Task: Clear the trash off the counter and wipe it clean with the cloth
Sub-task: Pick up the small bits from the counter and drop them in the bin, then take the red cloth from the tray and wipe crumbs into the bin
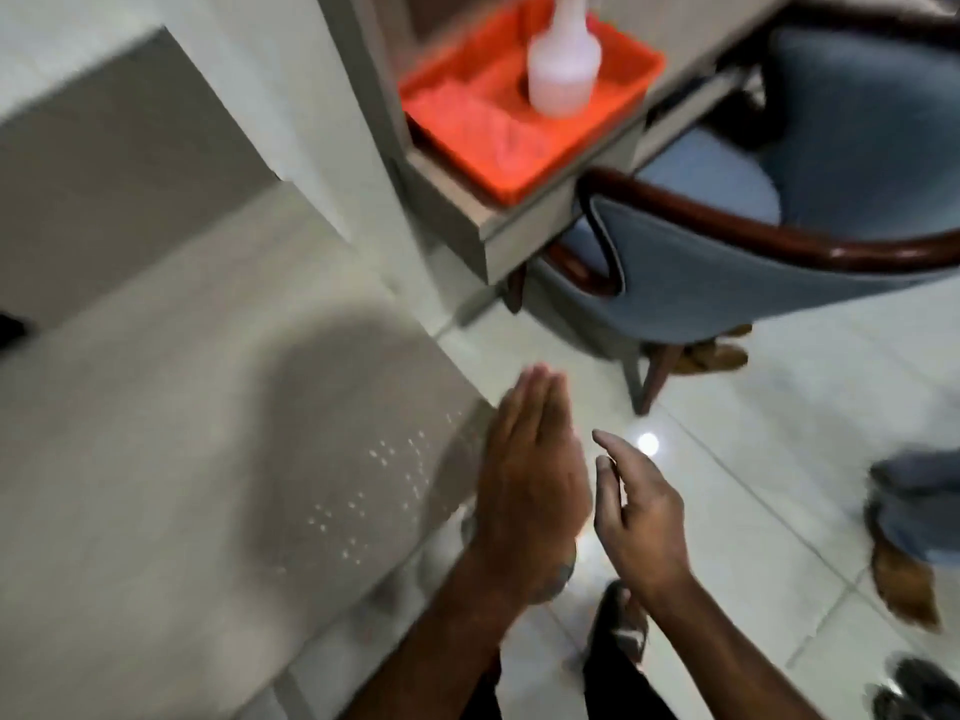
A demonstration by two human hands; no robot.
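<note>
Head view: looking down at a counter corner, both bare hands near the bottom centre; the picture is motion-blurred.
Counter (182,433): pale grey top filling the left half; no wrapper, cup or other large trash shows on the part in view.
Crumbs (374,491): a scatter of small white specks lies on the counter near its right edge, just beside the left hand. Whether crumbs or droplets, I cannot tell.
Left hand (524,480): flat, fingers pressed together and straight, edge-on at the counter's rim; it holds nothing.
Right hand (636,517): past the counter edge, above the floor, fingers loosely curled and parted, palm toward the left hand; it holds nothing.
Cloth (467,116): a pinkish-orange crumpled cloth appears to lie in the orange tray (613,96) on a side shelf at the top, well apart from both hands. The blur makes this uncertain.
Spray bottle (563,65): white, upright in the same tray, beside the cloth.
Chair (753,262): blue upholstered with a dark wood rail, to the right of the shelf.
Done, by my reading: the bigger trash looks cleared from the visible counter.
In hand, likely: the specks, with the flat hand set like a scraper and the other like a catcher.
Left: removing the specks, fetching the cloth, wiping.
</note>
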